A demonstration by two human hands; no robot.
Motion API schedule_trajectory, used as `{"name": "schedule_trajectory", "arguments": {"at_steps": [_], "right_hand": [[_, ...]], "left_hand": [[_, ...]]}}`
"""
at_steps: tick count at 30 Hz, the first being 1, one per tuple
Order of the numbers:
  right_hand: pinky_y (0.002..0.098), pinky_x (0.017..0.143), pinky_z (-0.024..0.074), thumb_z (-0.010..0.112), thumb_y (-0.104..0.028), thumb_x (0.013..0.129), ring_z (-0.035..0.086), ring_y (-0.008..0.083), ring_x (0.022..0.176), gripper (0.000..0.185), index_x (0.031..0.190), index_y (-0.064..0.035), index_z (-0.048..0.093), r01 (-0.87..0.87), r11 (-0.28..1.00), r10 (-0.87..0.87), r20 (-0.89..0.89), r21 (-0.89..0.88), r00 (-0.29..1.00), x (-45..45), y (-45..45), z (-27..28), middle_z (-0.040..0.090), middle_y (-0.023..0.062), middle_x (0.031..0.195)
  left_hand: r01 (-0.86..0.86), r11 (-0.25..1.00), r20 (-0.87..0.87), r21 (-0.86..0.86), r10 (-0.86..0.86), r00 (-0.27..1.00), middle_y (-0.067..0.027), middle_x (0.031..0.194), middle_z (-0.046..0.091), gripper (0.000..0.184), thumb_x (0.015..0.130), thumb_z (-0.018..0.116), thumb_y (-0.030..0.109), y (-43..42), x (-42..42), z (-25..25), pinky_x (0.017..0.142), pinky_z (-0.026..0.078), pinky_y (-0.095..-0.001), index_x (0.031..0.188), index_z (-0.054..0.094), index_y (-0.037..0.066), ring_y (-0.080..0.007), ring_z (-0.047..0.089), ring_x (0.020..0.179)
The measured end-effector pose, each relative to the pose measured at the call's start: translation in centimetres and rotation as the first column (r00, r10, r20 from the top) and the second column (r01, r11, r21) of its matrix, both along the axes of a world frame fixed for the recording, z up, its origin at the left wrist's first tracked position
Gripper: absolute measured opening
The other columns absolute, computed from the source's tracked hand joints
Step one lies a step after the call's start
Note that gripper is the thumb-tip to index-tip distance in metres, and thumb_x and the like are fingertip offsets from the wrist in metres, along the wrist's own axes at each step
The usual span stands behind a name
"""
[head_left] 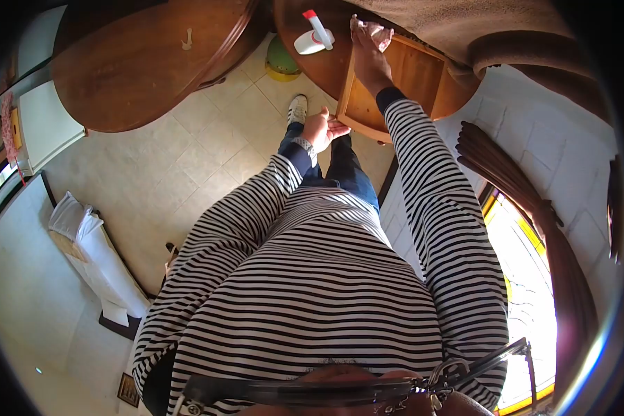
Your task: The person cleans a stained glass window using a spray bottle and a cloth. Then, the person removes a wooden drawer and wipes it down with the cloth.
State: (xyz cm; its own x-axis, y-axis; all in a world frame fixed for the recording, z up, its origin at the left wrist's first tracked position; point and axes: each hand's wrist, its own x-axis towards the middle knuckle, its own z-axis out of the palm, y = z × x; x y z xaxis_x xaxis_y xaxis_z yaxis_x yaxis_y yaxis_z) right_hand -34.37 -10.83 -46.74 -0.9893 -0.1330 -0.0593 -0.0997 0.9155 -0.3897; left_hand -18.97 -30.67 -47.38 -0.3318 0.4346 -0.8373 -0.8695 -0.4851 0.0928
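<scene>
A wooden drawer (420, 76) stands out at the upper right, beside a round-edged wooden tabletop (333, 73). My left hand (319, 130), with a watch on the wrist, is at the drawer's near left corner, its thumb raised and its fingers stretched toward the edge. Over the drawer's far left corner reaches my right hand (372, 38), its fingers bent around something pale and crumpled, like a cloth. Left of this hand, a white spray bottle (313, 41) with a red tip lies on the tabletop.
Another round wooden table (139, 62) stands at the upper left. A green and yellow round object (281, 59) is on the tiled floor between the tables. Brown fabric (527, 41) drapes at the upper right. A brown curtain (555, 243) hangs by the bright window.
</scene>
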Motion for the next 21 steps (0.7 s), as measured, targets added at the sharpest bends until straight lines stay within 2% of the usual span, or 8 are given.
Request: {"name": "schedule_trajectory", "arguments": {"at_steps": [1,2,4,8,11,12,16,21], "right_hand": [[0.0424,0.123,0.0534,0.055,0.006,0.097,0.051,0.0333,0.156,0.066,0.162,-0.0018,0.053,0.033,0.999,-0.031,0.051,-0.026,0.998,1.4,-0.5,0.4,0.046,0.0100,0.173],[0.0423,0.124,0.0518,0.056,0.006,0.095,0.049,0.0336,0.157,0.068,0.162,-0.0002,0.052,0.033,0.995,-0.025,0.083,-0.092,0.996,3.2,-0.9,0.1,0.047,0.0141,0.171],[0.0452,0.111,0.0613,0.052,-0.006,0.106,0.056,0.0343,0.153,0.055,0.161,-0.0003,0.053,-0.083,0.997,0.081,-0.191,-0.002,0.978,7.0,-1.6,-0.7,0.052,0.0177,0.169],[0.0436,0.118,0.0564,0.054,-0.002,0.102,0.050,0.0332,0.158,0.059,0.161,0.0021,0.053,-0.094,0.991,0.096,0.022,-0.094,0.995,16.1,-3.2,1.1,0.053,0.0187,0.167],[0.0421,0.129,0.0456,0.054,0.006,0.095,0.042,0.0344,0.164,0.068,0.163,0.0023,0.052,-0.145,0.973,0.162,0.085,-0.177,0.983,20.3,-3.8,2.9,0.051,0.0206,0.170],[0.0424,0.128,0.0462,0.054,0.005,0.095,0.043,0.0342,0.163,0.067,0.162,0.0022,0.053,-0.127,0.977,0.147,0.105,-0.173,0.983,20.8,-3.9,3.3,0.052,0.0201,0.169],[0.0432,0.126,0.0487,0.055,0.002,0.097,0.047,0.0337,0.161,0.061,0.159,0.0021,0.057,-0.074,0.984,0.102,0.173,-0.162,0.980,21.1,-4.6,4.2,0.057,0.0188,0.165],[0.0427,0.124,0.0518,0.058,-0.001,0.098,0.047,0.0329,0.161,0.059,0.156,0.0011,0.059,-0.105,0.983,0.121,0.101,-0.152,0.988,21.3,-4.1,4.3,0.057,0.0174,0.164]], "left_hand": [[0.004,1.000,0.006,0.016,-0.004,1.000,-0.0380,0.150,0.057,0.072,0.125,0.030,0.044,0.0,-0.5,0.2,0.125,0.052,-0.0580,0.154,0.037,-0.021,-0.0486,0.062,0.139],[0.012,1.000,-0.002,0.012,-0.012,1.000,-0.0409,0.152,0.053,0.076,0.124,0.030,0.047,-0.1,-0.8,0.3,0.126,0.050,-0.0585,0.155,0.035,-0.023,-0.0503,0.060,0.140],[0.016,0.999,0.019,0.042,-0.017,1.000,-0.0403,0.149,0.057,0.082,0.123,0.026,0.053,-0.3,-0.8,-0.9,0.123,0.053,-0.0594,0.152,0.038,-0.023,-0.0502,0.063,0.137],[0.070,0.997,0.001,0.014,-0.070,0.998,-0.0399,0.148,0.058,0.092,0.121,0.022,0.062,-0.4,-0.2,-2.6,0.122,0.051,-0.0594,0.152,0.038,-0.023,-0.0500,0.062,0.138],[0.041,0.998,0.065,0.048,-0.045,0.997,-0.0342,0.152,0.056,0.099,0.118,0.024,0.070,-0.5,-0.5,-2.3,0.124,0.046,-0.0560,0.156,0.038,-0.019,-0.0442,0.059,0.142],[0.045,0.994,0.062,0.098,-0.051,0.997,-0.0309,0.153,0.057,0.101,0.116,0.024,0.073,-0.6,-0.7,-2.3,0.126,0.042,-0.0545,0.158,0.039,-0.018,-0.0408,0.059,0.143],[0.082,0.995,0.086,0.055,-0.086,0.993,-0.0285,0.148,0.062,0.096,0.116,0.026,0.074,-0.8,-1.2,-2.4,0.129,0.038,-0.0566,0.148,0.049,-0.013,-0.0417,0.058,0.142],[0.094,0.994,0.053,0.048,-0.096,0.994,-0.0312,0.150,0.060,0.094,0.117,0.031,0.072,-0.8,-1.6,-1.4,0.128,0.040,-0.0577,0.151,0.044,-0.015,-0.0430,0.058,0.144]]}}
